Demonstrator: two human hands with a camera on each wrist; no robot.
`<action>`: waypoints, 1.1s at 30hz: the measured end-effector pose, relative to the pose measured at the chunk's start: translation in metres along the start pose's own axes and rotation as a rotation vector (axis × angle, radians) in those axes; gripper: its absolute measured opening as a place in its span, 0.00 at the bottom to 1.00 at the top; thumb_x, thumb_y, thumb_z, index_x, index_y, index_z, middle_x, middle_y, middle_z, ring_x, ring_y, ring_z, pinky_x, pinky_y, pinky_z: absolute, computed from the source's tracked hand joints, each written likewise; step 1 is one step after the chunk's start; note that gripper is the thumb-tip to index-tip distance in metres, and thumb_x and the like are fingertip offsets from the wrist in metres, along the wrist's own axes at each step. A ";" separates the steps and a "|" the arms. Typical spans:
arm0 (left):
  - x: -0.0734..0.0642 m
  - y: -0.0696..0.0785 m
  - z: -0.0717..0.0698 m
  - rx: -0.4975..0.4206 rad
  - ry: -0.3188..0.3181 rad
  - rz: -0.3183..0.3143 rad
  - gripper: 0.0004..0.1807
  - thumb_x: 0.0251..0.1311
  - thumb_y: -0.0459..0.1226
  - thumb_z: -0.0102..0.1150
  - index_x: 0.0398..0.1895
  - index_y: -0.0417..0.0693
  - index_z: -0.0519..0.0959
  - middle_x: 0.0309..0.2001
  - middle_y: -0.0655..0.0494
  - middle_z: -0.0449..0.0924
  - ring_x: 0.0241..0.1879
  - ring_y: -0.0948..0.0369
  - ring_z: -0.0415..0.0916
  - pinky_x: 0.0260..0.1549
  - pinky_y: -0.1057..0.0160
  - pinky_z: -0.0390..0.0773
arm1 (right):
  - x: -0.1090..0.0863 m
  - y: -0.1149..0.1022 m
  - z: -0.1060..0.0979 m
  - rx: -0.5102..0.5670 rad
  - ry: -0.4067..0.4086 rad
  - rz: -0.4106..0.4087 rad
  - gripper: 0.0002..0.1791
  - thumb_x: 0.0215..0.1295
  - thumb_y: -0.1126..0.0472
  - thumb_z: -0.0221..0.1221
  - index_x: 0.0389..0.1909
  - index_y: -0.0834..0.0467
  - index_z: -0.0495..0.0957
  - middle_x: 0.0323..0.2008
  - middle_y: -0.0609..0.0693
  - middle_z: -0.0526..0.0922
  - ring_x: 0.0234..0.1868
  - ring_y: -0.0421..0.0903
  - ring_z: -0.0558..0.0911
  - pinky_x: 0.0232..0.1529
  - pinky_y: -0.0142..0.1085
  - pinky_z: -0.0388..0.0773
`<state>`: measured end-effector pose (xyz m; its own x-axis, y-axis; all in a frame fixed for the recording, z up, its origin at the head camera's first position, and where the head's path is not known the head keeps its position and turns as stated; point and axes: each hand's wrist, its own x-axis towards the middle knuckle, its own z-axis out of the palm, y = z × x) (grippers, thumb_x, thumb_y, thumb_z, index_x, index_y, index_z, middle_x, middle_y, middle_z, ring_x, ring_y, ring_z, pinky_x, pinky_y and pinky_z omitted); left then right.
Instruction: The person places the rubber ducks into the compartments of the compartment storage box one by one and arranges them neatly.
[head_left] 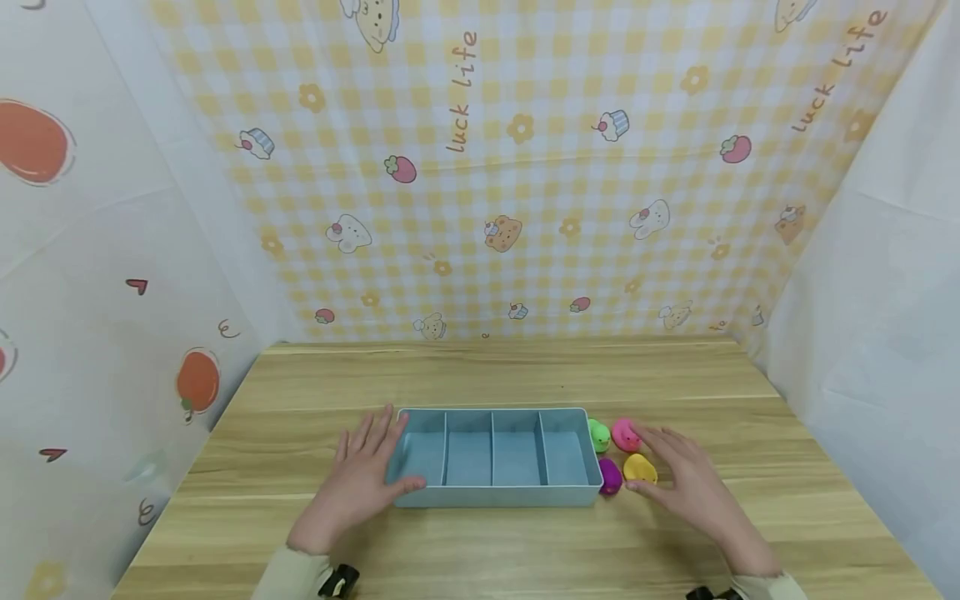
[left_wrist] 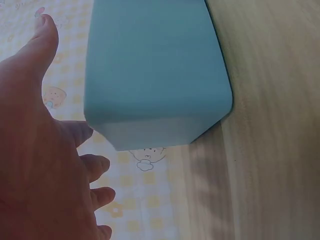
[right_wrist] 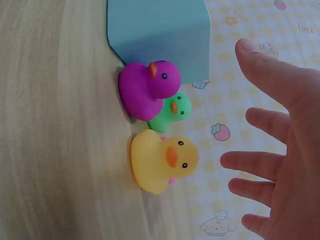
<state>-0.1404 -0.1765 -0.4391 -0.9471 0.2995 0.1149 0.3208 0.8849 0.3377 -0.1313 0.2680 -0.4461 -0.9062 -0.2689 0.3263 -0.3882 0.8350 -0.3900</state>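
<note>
A blue-grey box (head_left: 495,497) with a row of several compartments stands on the wooden table. My left hand (head_left: 362,477) is spread at the box's left end, thumb and index finger overlapping its rim in the head view. Beside the box's right end sit rubber ducks: a green duck (head_left: 599,435), a pink duck (head_left: 626,435), a purple duck (right_wrist: 146,91) and a yellow duck (right_wrist: 159,161). Over the pink and yellow ducks hovers my right hand (head_left: 684,479), fingers extended and holding nothing. In the right wrist view the pink duck is mostly hidden behind the yellow one.
The wooden table (head_left: 480,550) reaches back to a yellow checked cloth (head_left: 495,192) hanging behind it. White cloths hang along the left side (head_left: 112,250) and the right side (head_left: 885,333).
</note>
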 end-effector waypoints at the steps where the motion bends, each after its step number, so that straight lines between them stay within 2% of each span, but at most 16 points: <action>1: 0.000 0.000 0.001 -0.005 -0.003 -0.004 0.51 0.54 0.61 0.59 0.75 0.48 0.52 0.76 0.43 0.43 0.73 0.37 0.39 0.64 0.27 0.40 | -0.001 0.001 0.000 -0.001 0.005 0.002 0.41 0.48 0.49 0.72 0.64 0.57 0.70 0.57 0.61 0.78 0.59 0.71 0.70 0.58 0.68 0.59; 7: -0.001 -0.002 0.007 -0.011 -0.003 -0.003 0.51 0.54 0.61 0.58 0.75 0.46 0.52 0.76 0.45 0.44 0.73 0.37 0.40 0.64 0.28 0.41 | -0.009 0.006 0.003 0.023 0.026 0.032 0.39 0.46 0.51 0.73 0.60 0.61 0.73 0.54 0.59 0.80 0.54 0.65 0.76 0.54 0.64 0.67; 14: -0.003 -0.003 0.010 -0.037 -0.013 0.004 0.50 0.56 0.63 0.55 0.75 0.45 0.52 0.76 0.45 0.42 0.73 0.38 0.40 0.64 0.28 0.42 | -0.013 0.010 0.009 0.075 -0.048 0.134 0.35 0.48 0.55 0.72 0.58 0.60 0.75 0.55 0.59 0.80 0.56 0.63 0.76 0.54 0.62 0.71; 18: -0.003 -0.003 0.012 -0.043 -0.003 0.007 0.50 0.57 0.61 0.56 0.74 0.43 0.52 0.76 0.44 0.44 0.73 0.38 0.40 0.65 0.28 0.44 | -0.015 0.011 0.011 0.084 -0.057 0.177 0.32 0.48 0.56 0.72 0.57 0.59 0.76 0.53 0.57 0.80 0.55 0.60 0.76 0.53 0.60 0.73; 25: -0.003 -0.005 0.015 -0.038 -0.002 -0.005 0.50 0.57 0.58 0.57 0.74 0.41 0.51 0.76 0.44 0.45 0.72 0.37 0.43 0.65 0.29 0.46 | -0.019 0.016 0.017 0.081 -0.035 0.152 0.28 0.46 0.61 0.73 0.52 0.59 0.79 0.49 0.54 0.82 0.52 0.57 0.79 0.53 0.56 0.75; 29: -0.003 -0.005 0.016 -0.042 -0.004 -0.009 0.50 0.58 0.58 0.57 0.74 0.41 0.50 0.76 0.43 0.45 0.72 0.37 0.43 0.65 0.30 0.47 | -0.021 0.018 0.019 0.064 -0.012 0.126 0.29 0.45 0.63 0.73 0.52 0.60 0.79 0.50 0.56 0.83 0.52 0.58 0.79 0.54 0.56 0.74; 33: -0.003 -0.005 0.017 -0.043 0.001 -0.009 0.50 0.58 0.58 0.58 0.74 0.41 0.50 0.75 0.43 0.45 0.72 0.37 0.43 0.65 0.30 0.48 | -0.021 0.020 0.021 0.063 -0.011 0.132 0.30 0.46 0.63 0.72 0.55 0.62 0.78 0.51 0.58 0.82 0.53 0.60 0.78 0.54 0.57 0.74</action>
<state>-0.1396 -0.1763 -0.4569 -0.9500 0.2913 0.1125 0.3121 0.8716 0.3781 -0.1235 0.2802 -0.4781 -0.9519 -0.1640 0.2589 -0.2746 0.8316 -0.4827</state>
